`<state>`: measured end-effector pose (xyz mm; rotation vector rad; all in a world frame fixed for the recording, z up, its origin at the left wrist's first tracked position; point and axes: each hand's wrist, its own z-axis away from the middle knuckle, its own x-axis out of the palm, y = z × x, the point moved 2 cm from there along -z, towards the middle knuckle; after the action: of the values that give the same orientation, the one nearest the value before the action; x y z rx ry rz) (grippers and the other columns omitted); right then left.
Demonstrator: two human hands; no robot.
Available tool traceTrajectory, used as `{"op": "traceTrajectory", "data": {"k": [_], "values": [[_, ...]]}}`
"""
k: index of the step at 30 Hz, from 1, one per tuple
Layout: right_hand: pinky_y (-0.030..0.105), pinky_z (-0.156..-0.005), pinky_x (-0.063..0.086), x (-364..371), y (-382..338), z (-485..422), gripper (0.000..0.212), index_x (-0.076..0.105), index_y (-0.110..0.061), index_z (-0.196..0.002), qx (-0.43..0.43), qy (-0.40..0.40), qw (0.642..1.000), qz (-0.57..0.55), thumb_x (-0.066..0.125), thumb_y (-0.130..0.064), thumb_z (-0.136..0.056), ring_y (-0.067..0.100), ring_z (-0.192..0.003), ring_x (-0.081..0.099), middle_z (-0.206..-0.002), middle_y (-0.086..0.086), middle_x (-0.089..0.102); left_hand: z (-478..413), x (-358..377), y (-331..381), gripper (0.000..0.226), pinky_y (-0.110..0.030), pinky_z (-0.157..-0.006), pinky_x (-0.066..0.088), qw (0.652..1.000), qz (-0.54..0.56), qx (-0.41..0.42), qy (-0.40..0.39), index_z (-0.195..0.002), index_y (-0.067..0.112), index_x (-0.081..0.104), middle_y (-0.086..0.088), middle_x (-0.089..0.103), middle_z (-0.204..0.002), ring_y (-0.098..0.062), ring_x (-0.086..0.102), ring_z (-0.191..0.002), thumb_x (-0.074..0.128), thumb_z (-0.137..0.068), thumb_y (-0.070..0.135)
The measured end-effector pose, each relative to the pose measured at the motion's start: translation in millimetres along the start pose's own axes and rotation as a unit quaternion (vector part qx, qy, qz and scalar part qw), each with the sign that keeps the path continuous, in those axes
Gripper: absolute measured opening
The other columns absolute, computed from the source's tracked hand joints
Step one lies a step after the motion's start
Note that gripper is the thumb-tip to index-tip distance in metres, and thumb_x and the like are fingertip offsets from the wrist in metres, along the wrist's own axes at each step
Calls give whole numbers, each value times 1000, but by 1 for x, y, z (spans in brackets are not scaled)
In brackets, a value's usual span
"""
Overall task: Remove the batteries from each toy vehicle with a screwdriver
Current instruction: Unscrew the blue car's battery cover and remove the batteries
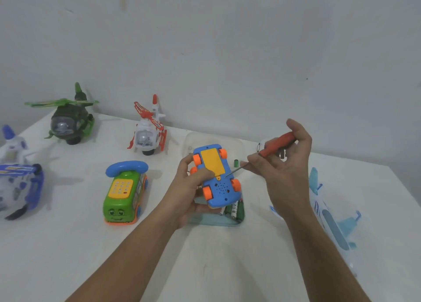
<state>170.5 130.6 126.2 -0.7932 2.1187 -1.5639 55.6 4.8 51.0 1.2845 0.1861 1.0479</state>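
Observation:
My left hand (191,187) grips a blue toy car (219,185) turned belly up, with orange wheels and a yellow battery cover (213,160); my thumb lies on the cover's near end. My right hand (287,165) holds a red-handled screwdriver (276,144), its thin metal tip resting by the tab at the cover's near edge. Under the car stands a clear plastic container (237,142) with several green batteries (235,209) at its near end. One more green battery (236,163) lies beside the car.
On the white table stand a green toy phone bus (124,193), a green helicopter (68,121), a red-and-white helicopter (149,131), a blue-and-white helicopter (19,174) at the left edge and a pale blue plane (330,217) on the right. A wall runs behind.

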Motion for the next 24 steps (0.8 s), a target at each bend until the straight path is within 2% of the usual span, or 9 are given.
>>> {"op": "traceTrajectory", "data": {"k": [3,6,8,12,17,21,24], "values": [[41,-74,59,3,10,-3,88,31,-42,-136,17,-6,999,-50,62,19,-81,13,-74,65,-100,10,50,-1,-2,2,39,-57,-66,60,1000,10,5,8,-122,35,53,-13,69,-111,-35,74,-87,60,-92,11],[35,-72,58,3,17,-6,75,37,-26,-137,31,-13,997,-75,63,17,-82,14,-75,65,-91,2,56,-1,-1,3,38,-57,-67,60,1000,17,7,12,-120,35,54,-11,71,-106,-34,75,-85,61,-92,11],[34,-72,58,4,19,-7,65,40,-20,-131,31,-27,995,-89,63,17,-82,16,-75,67,-86,-1,60,-2,-1,4,37,-59,-68,59,1000,19,8,11,-120,34,54,-10,73,-101,-34,75,-83,62,-91,12],[40,-77,59,4,21,-5,51,35,-24,-116,18,-71,994,-84,56,14,-89,28,-80,70,-84,9,65,-2,-1,6,37,-60,-70,59,1000,25,10,10,-121,34,54,-12,74,-103,-38,74,-86,64,-91,15],[39,-82,58,2,22,-2,51,27,-27,-115,-31,-116,992,-43,49,13,-93,35,-85,71,-88,19,67,-2,1,5,38,-59,-69,59,999,31,7,15,-121,34,54,-15,73,-104,-37,74,-84,66,-90,16],[34,-85,56,1,21,-2,56,22,-25,-108,-98,-126,987,7,49,21,-89,27,-84,72,-85,19,65,-2,1,5,36,-58,-69,59,999,41,2,17,-120,33,56,-15,74,-102,-38,74,-85,66,-90,18],[30,-84,56,2,22,-2,57,22,-20,-107,-119,-120,985,20,51,24,-87,17,-80,70,-84,9,68,-1,1,5,33,-54,-66,60,999,47,-6,14,-119,32,56,-17,75,-100,-40,74,-87,66,-91,19]]}}
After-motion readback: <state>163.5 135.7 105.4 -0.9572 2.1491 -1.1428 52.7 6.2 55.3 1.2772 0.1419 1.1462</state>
